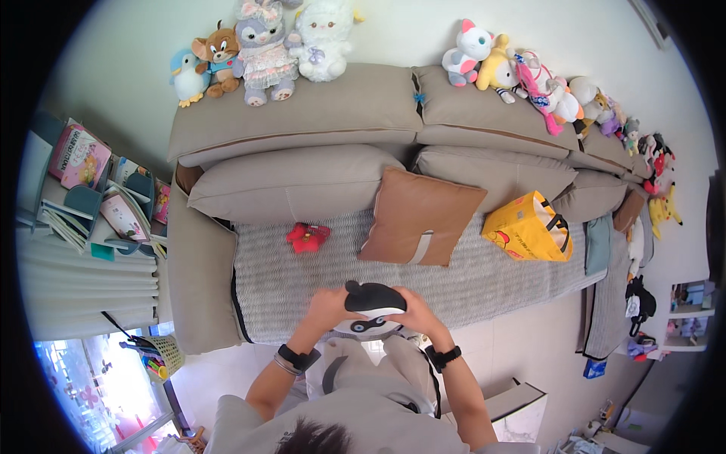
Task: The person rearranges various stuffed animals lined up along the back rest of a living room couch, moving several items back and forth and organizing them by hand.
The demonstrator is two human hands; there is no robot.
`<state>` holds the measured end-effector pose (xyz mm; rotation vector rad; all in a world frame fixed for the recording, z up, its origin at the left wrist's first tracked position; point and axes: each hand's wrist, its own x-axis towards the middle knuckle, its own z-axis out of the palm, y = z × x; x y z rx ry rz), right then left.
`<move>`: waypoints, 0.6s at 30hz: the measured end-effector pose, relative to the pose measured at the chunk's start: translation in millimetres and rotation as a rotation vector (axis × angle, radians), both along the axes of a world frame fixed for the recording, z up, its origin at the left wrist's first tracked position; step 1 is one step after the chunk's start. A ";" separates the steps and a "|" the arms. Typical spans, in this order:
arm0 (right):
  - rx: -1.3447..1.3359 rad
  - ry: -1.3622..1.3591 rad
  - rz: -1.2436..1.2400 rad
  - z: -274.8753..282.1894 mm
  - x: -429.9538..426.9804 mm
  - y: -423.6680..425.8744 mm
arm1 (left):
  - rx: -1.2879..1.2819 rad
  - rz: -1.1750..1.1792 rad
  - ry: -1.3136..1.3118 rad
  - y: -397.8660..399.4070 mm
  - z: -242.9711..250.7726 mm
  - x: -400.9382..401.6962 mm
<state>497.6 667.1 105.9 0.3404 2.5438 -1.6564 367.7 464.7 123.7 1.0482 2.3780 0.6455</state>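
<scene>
A black-and-white object [376,299] with a rounded ear and blue-eyed animal face is between my two hands, over the front edge of the sofa seat. My left hand [330,309] grips its left side, with the thumb along the front. On the opposite side, my right hand [420,312] grips it in the same way. Both palms and the underside of the object are hidden. Beyond them, a brown square cushion [422,215] leans on the sofa's back pillows. A red plush item [307,237] lies on the striped seat cover [272,284].
Farther right on the seat is a yellow shopping bag [527,230] with black handles. Plush toys line the sofa back [295,122]. At left are a bookshelf [85,207] and a lattice basket [167,354]. A low white-sided table [519,408] stands behind at right.
</scene>
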 end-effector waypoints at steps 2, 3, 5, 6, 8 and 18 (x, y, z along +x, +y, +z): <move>0.019 0.017 -0.134 -4.0 28.0 31.8 | 0.029 0.032 -0.204 26.4 12.1 14.1; -0.016 0.017 -0.211 0.6 36.1 49.3 | 0.033 0.045 -0.195 38.3 15.5 21.5; -0.251 0.033 -0.365 12.3 53.7 85.1 | 0.349 0.211 -0.263 63.2 21.5 38.2; -0.335 0.030 -0.412 12.4 64.3 107.6 | 0.348 0.246 -0.351 78.4 27.9 46.5; -0.431 0.113 -0.416 0.9 84.6 152.1 | 0.355 0.266 -0.377 111.4 36.8 65.7; -0.558 -0.075 -0.130 15.3 106.8 262.9 | 0.496 0.565 -0.377 206.0 59.7 142.5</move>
